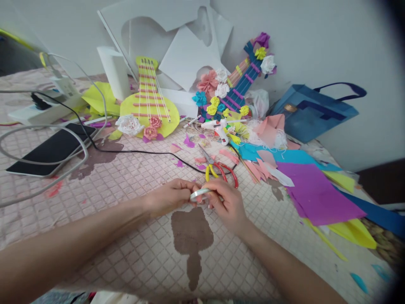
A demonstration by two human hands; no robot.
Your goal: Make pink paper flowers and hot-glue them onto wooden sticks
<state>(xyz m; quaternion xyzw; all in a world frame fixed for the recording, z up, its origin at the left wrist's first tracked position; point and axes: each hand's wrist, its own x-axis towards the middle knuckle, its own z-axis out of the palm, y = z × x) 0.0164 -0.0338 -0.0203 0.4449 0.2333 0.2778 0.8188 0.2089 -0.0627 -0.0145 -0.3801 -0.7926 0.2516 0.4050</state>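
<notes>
A thin, ring-shaped roll of pale tape is between my two hands, above the middle of the quilted cloth. My left hand is closed, its thumb and fingertips pinching the roll's left side. The fingers of my right hand are bent around the roll's right side. Parts of the roll are hidden behind the fingers. Just beyond my hands lie scissors with red handles and a tool with yellow handles.
At the back stand a yellow paper guitar and a blue one with paper flowers. A glue gun lies before them; its black cord crosses the table. A tablet lies left, purple paper and a blue bag right.
</notes>
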